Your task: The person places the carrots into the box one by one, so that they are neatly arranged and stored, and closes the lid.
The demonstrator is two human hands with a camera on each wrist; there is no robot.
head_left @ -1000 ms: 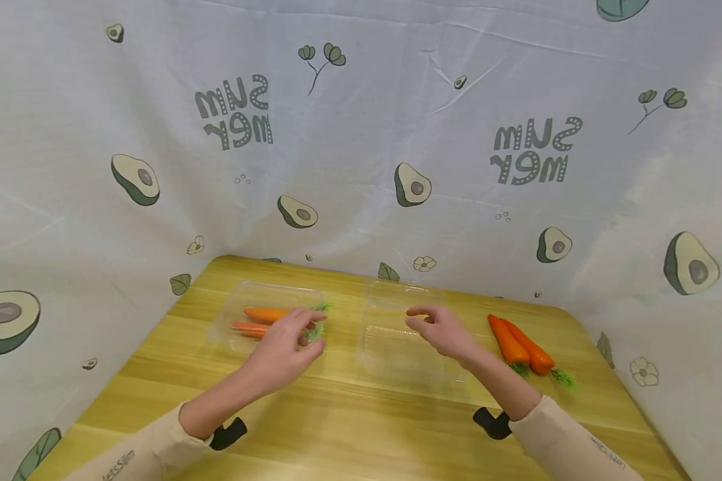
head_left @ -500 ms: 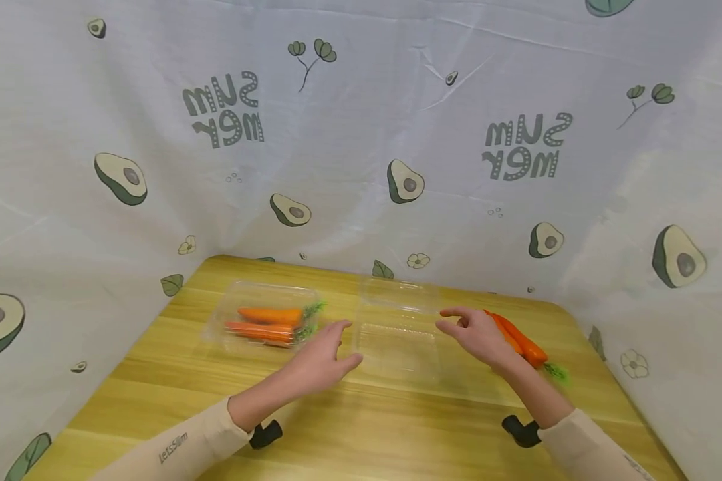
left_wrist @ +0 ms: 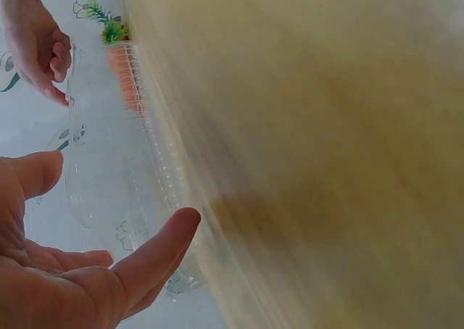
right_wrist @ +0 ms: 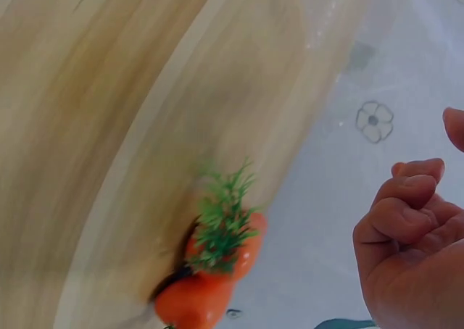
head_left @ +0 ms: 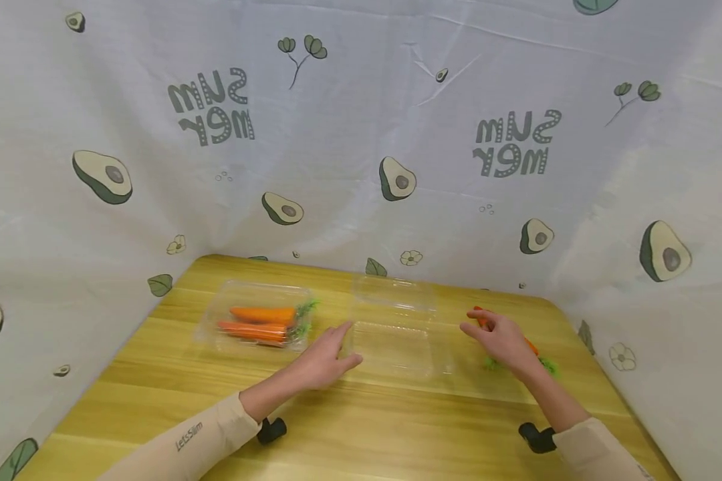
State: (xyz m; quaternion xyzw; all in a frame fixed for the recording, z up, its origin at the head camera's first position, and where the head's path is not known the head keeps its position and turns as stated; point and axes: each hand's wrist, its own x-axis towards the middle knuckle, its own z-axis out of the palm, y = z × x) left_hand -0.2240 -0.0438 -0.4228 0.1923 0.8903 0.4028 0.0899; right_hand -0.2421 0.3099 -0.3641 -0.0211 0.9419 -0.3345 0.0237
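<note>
My left hand [head_left: 320,361] hovers at the left side of an open clear plastic clamshell box [head_left: 393,351], fingers extended and thumb apart, holding nothing. In the left wrist view its fingertips are near the box's wall; whether they touch it I cannot tell. My right hand [head_left: 504,342] is above two loose orange carrots [right_wrist: 194,300] with green tops, hiding most of them in the head view. Its thumb and index finger stand apart, the other fingers loosely bent, with nothing between them. The carrots appear below and apart from the hand in the right wrist view.
At the left stands another clear box [head_left: 231,294] with orange carrots [head_left: 253,332] in it, their green tops at its right end. Both boxes rest on a wooden table [head_left: 367,427]. A white printed cloth [head_left: 337,133] hangs behind and along the sides.
My left hand has moved right, away from the carrot-filled box to the open box. My right hand has moved right from above the open box to above the loose carrots.
</note>
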